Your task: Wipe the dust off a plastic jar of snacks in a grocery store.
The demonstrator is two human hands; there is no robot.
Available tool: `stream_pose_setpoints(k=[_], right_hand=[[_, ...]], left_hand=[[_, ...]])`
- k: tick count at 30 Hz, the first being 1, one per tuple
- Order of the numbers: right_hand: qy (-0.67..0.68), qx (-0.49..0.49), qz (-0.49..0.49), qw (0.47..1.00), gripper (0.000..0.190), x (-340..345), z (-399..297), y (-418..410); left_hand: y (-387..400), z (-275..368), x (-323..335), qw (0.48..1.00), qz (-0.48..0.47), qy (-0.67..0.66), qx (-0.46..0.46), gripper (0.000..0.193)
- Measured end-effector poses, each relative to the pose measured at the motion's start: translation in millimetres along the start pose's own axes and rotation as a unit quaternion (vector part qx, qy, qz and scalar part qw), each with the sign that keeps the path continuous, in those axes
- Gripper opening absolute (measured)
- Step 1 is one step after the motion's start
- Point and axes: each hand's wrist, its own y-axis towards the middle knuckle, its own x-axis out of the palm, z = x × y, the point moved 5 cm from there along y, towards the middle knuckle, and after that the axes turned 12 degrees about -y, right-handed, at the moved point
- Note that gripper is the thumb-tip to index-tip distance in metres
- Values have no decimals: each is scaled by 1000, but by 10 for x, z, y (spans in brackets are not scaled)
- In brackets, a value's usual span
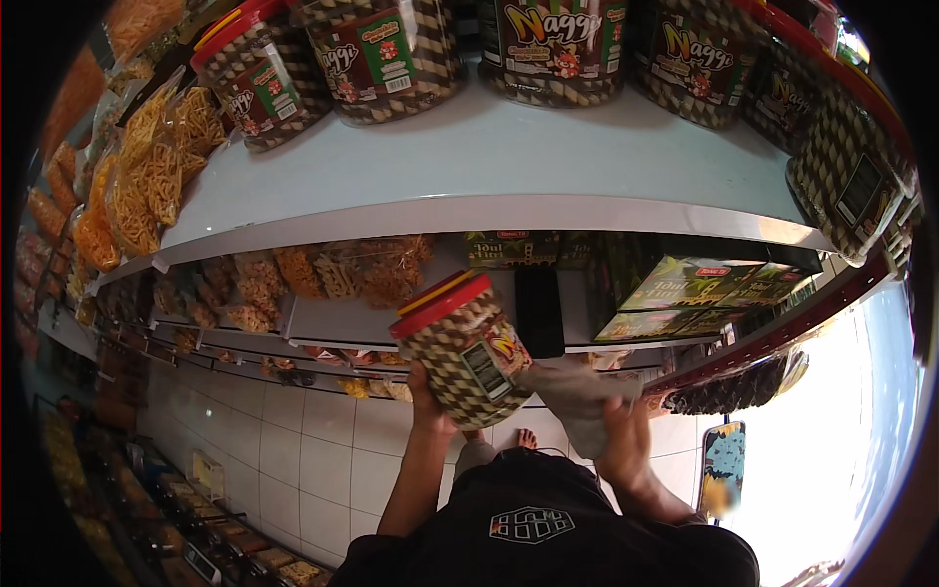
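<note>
My left hand (428, 402) grips a clear plastic jar of striped wafer rolls (469, 359) near its base. The jar has a red lid with a yellow edge and tilts to the left in front of the shelves. In my right hand (623, 447) is a crumpled grey cloth (576, 407), its far end reaching the jar's lower right side. Similar wafer roll jars (554, 51) stand along the back of the white shelf (499, 154) above my hands.
Green boxes (682, 282) are stacked on the lower shelf at right, beside a black object (539, 312). Bagged snacks (334, 275) line that shelf's left part. More snack bags (150, 165) hang over the upper shelf's left end. Below is a tiled floor (315, 447).
</note>
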Motion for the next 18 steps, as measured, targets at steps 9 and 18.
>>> stream_pose_setpoints(k=[9,18], right_hand=[[-158,79,69,982,37,-223,361,216],[-275,93,-20,957,45,-55,361,126]], left_hand=[[58,84,39,997,23,-46,52,85],[78,-68,172,996,32,36,78,91]])
